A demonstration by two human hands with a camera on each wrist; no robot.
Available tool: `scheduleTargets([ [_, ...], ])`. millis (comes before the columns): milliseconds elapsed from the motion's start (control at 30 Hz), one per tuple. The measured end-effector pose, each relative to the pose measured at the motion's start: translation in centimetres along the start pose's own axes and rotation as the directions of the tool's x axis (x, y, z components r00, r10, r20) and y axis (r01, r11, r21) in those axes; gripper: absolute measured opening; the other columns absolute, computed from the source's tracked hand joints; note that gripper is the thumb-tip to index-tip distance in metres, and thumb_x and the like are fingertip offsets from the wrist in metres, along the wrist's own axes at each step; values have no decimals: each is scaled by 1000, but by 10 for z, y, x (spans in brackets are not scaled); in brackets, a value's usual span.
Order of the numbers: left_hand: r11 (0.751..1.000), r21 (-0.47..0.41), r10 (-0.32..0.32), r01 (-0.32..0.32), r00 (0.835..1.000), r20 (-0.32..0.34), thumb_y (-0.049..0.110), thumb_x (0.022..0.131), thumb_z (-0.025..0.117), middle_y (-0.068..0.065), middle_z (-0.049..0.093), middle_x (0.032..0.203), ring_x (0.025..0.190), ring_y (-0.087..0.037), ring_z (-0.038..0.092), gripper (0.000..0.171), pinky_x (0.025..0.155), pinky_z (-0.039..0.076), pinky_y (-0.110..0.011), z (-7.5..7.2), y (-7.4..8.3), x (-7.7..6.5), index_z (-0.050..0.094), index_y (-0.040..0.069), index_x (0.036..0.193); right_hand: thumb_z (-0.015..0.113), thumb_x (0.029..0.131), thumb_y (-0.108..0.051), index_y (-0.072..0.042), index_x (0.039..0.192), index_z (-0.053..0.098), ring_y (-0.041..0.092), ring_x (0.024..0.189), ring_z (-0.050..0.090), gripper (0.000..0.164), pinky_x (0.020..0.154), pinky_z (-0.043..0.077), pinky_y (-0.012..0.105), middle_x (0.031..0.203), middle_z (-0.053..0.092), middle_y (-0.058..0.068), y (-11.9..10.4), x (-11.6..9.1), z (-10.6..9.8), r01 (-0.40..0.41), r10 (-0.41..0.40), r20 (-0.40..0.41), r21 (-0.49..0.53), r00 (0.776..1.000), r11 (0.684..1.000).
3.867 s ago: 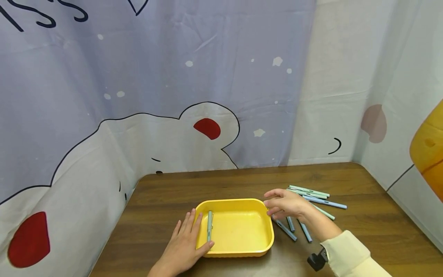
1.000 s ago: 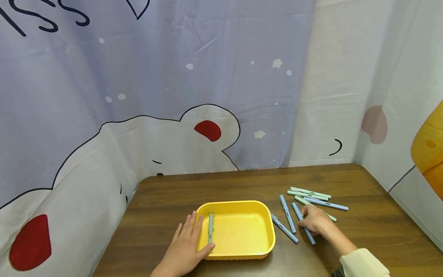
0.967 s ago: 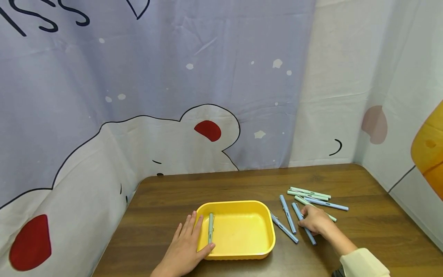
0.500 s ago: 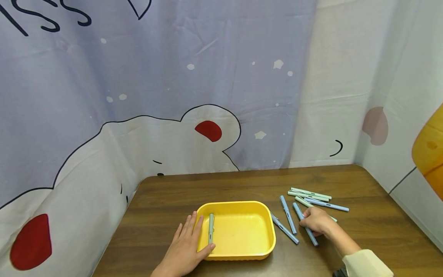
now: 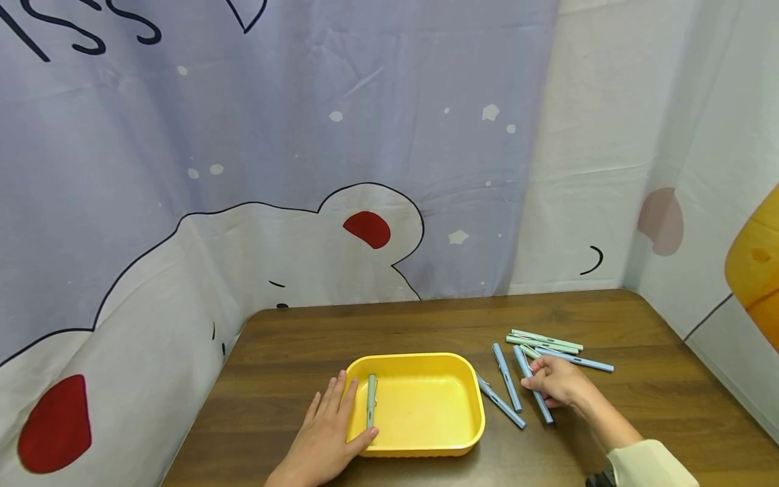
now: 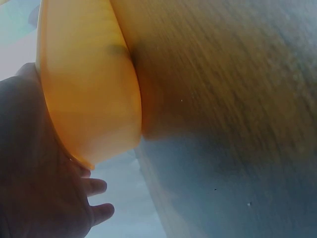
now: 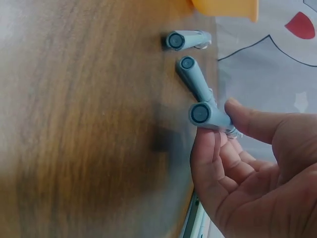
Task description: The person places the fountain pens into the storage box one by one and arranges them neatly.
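One blue pen (image 7: 213, 116) sits between right thumb (image 7: 252, 119) and fingers (image 7: 205, 154)

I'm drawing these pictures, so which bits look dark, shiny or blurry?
Head view: mostly clear, faint shine inside the yellow tray; left wrist view: left hand dark, table blurry; right wrist view: dark shadow on the table near the right hand.

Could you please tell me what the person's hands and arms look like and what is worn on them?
The left hand and right hand are ungloved, with no rings showing. A pale yellow sleeve covers the right forearm, with a dark object at its cuff, partly cut off. No left sleeve is in view.
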State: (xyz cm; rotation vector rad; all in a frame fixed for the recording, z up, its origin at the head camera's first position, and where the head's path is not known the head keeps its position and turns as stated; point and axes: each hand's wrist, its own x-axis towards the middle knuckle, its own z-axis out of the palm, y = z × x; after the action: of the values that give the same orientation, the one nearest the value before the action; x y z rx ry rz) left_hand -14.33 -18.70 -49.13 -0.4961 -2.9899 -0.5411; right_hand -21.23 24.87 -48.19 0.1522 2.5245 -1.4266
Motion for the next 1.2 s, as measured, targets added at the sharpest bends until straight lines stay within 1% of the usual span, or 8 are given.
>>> scheduleTargets([
  [133, 1000, -3, 6, -6, 1000, -7, 61, 96, 58, -19, 17, 168, 152, -41, 23, 89, 117, 22, -66, 0, 0, 0, 32, 4, 158, 75, 88, -7, 12, 121, 52, 18, 70, 57, 44, 63, 58, 37, 84, 62, 2, 0, 0, -2, 23, -23, 29, 22, 999, 999],
  [267, 1000, -3, 2, -2, 1000, -4, 62, 96, 58, -18, 17, 168, 152, -41, 23, 88, 117, 22, -66, 0, 0, 0, 33, 5, 158, 76, 88, -8, 13, 125, 52, 16, 71, 58, 49, 64, 59, 37, 84, 62, 1, 1, 0, -4, 25, -30, 66, 62, 997, 998],
  [500, 1000, -3, 4, -4, 1000, 0, 64, 96, 56, -18, 17, 168, 152, -41, 23, 88, 116, 23, -67, -1, 0, -1, 32, 6, 158, 75, 91, -14, 6, 123, 52, 18, 76, 60, 44, 68, 60, 38, 86, 64, 2, -2, 0, -6, 0, -18, 119, 148, 993, 989],
  [633, 1000, -2, 3, -3, 1000, 1, 65, 96, 55, -18, 16, 168, 152, -40, 23, 88, 116, 23, -66, -2, 0, -1, 32, 7, 159, 73, 93, -16, 3, 121, 51, 18, 76, 60, 41, 67, 60, 36, 86, 63, 2, -6, 0, -5, -13, -11, 127, 190, 992, 982],
  [800, 1000, 1, 4, -4, 1000, -2, 66, 95, 54, -17, 16, 168, 152, -40, 23, 89, 117, 23, -66, -1, 0, 0, 32, 8, 159, 73, 94, -18, 1, 119, 51, 16, 75, 61, 39, 67, 61, 34, 84, 61, 2, -11, 0, -3, -34, -3, 143, 259, 990, 965],
  [967, 1000, 3, 8, -8, 1000, -6, 64, 96, 55, -17, 17, 168, 152, -41, 23, 88, 116, 24, -66, -1, -1, 0, 32, 9, 159, 73, 93, -20, 1, 122, 50, 19, 83, 66, 42, 74, 61, 39, 97, 65, 6, -17, -1, 0, -54, 1, 163, 316, 987, 947],
  [1067, 1000, 3, 12, -11, 1000, -12, 63, 96, 56, -18, 18, 167, 151, -41, 24, 87, 116, 24, -67, 0, -2, 0, 32, 8, 159, 72, 94, -20, 1, 123, 49, 22, 89, 68, 42, 77, 61, 41, 104, 69, 8, -20, -2, 1, -49, -13, 181, 335, 983, 941],
  [1200, 1000, -1, 15, -15, 1000, -19, 62, 96, 57, -19, 18, 167, 151, -42, 24, 86, 115, 24, -68, 1, -2, 0, 33, 8, 158, 72, 94, -21, -1, 127, 49, 23, 92, 69, 45, 78, 60, 42, 107, 70, 9, -25, -4, 2, -44, -24, 189, 345, 982, 938],
])
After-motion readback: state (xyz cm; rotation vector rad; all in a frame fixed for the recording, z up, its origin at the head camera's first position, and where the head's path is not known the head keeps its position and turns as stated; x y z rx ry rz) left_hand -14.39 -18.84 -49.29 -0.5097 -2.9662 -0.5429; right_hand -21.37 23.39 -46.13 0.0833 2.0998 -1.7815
